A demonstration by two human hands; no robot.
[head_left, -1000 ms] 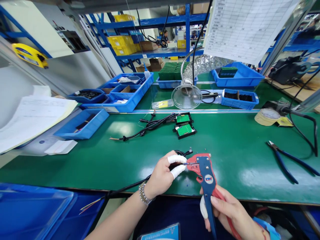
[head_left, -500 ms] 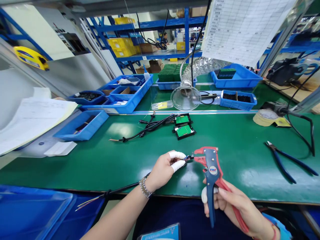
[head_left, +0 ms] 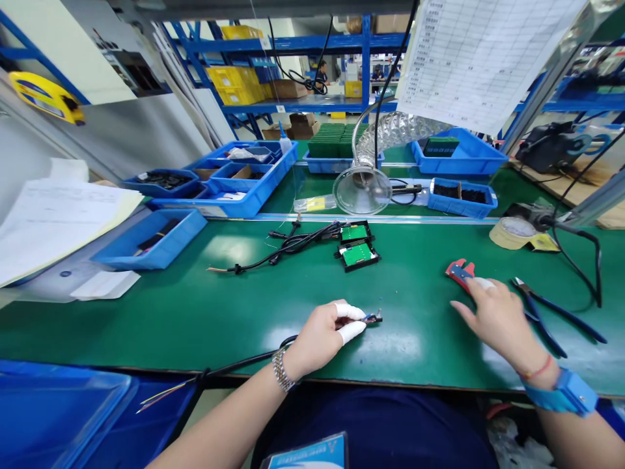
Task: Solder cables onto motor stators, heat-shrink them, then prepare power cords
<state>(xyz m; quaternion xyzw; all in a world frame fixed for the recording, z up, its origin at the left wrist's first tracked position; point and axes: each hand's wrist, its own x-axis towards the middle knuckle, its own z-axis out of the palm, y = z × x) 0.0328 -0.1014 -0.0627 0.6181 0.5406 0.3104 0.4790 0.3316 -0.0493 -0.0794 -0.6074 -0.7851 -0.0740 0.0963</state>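
My left hand (head_left: 322,335), white covers on its thumb and a finger, pinches the end of a black cable (head_left: 244,360). Small coloured wires and a stripped tip (head_left: 375,318) poke out past the fingertips. The cable runs back under my wrist to the table's front edge, its other end showing loose wires. My right hand (head_left: 498,319) rests over a red and blue wire stripper (head_left: 459,271) on the table, thumb held apart to the left. Its handles are hidden beneath the hand. Diagonal cutters (head_left: 556,312) lie just right of that hand.
Two black housings with green boards (head_left: 358,254) and a bundle of black cables (head_left: 288,249) lie mid-table. Behind them stand a clear extraction hood (head_left: 362,190) and blue bins (head_left: 461,198). A tape roll (head_left: 515,231) sits at the right, a blue tray (head_left: 156,244) at the left.
My right hand has carried the wire stripper away from the wires to the right and laid it on the table beside the cutters. The left hand keeps its pinch on the cable.
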